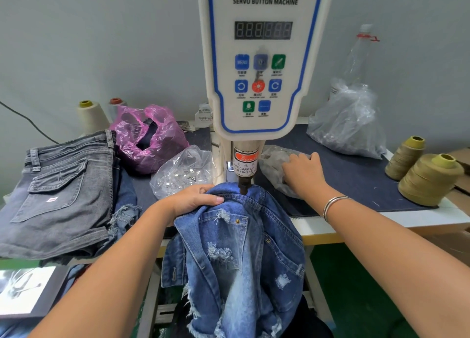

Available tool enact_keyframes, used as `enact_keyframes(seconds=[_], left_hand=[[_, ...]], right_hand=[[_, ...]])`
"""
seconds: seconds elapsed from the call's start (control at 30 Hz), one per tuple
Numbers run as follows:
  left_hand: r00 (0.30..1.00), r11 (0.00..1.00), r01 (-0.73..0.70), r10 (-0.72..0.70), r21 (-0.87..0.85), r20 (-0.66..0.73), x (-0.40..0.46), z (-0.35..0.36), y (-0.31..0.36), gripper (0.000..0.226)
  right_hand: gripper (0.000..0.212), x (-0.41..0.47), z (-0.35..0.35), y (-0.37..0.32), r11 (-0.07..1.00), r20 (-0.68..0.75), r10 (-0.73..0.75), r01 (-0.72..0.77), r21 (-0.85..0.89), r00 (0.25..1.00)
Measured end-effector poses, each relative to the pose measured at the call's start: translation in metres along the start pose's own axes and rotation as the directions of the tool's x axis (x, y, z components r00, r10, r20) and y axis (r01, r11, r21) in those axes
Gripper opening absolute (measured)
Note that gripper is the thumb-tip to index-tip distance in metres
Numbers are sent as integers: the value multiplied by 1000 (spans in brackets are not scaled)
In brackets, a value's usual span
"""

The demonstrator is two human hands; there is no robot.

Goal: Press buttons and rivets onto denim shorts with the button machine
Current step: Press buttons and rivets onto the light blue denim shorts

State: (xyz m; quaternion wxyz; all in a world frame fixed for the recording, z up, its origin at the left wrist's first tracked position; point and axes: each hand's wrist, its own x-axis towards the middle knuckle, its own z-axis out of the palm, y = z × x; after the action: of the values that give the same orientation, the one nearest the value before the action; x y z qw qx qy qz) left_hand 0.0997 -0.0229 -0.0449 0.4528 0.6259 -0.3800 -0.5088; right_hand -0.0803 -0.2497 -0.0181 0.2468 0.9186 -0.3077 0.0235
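1. Denim shorts (236,259): mid-blue, distressed, with frayed tears and a ragged hem. Draped over the machine's base at the 6 o'clock side of the view, waistband up under the press head, legs hanging off the table edge. Small brass rivets show at the pocket corners. The fabric is bunched at its 10 o'clock edge.

2. Button machine (259,58): white upright housing with blue trim, labelled "SERVO BUTTON MACHINE", at 12 o'clock. Dark digit display, unlit; coloured control buttons below it. Black press head (243,185) points down, its tip at the waistband. Orange finger-warning label on the column above it.
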Motion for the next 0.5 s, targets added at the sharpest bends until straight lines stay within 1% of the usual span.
enact_keyframes(seconds=[0.07,0.17,0.27,0.33,0.4,0.47,0.5], left_hand=[[1000,1000,-1,1,5,-1,-1,1,1,68],[1000,1000,-5,5,8,-9,-3,2,2,77],[1000,1000,-10,10,18,-15,-4,2,3,75],[1000,1000,-10,10,19,-11,-5,3,4,69],[1000,999,-17,17,36,-16,-6,4,5,59],[999,999,-30,30,33,-20,-7,5,5,55],[999,999,-34,34,34,-23,-8,7,6,53]], right_hand=[[15,-1,0,1,1000,-14,-13,13,-14,1000],[14,-1,-2,2,1000,-14,-5,5,-7,1000],[14,-3,-5,5,999,-62,10,-7,39,998],[17,-9,-10,9,992,-148,21,-2,126,989],[13,-19,-18,12,964,-289,41,39,265,956],[10,-31,-27,13,904,-391,106,75,420,914],[9,-37,-31,12,864,-405,144,85,496,903]])
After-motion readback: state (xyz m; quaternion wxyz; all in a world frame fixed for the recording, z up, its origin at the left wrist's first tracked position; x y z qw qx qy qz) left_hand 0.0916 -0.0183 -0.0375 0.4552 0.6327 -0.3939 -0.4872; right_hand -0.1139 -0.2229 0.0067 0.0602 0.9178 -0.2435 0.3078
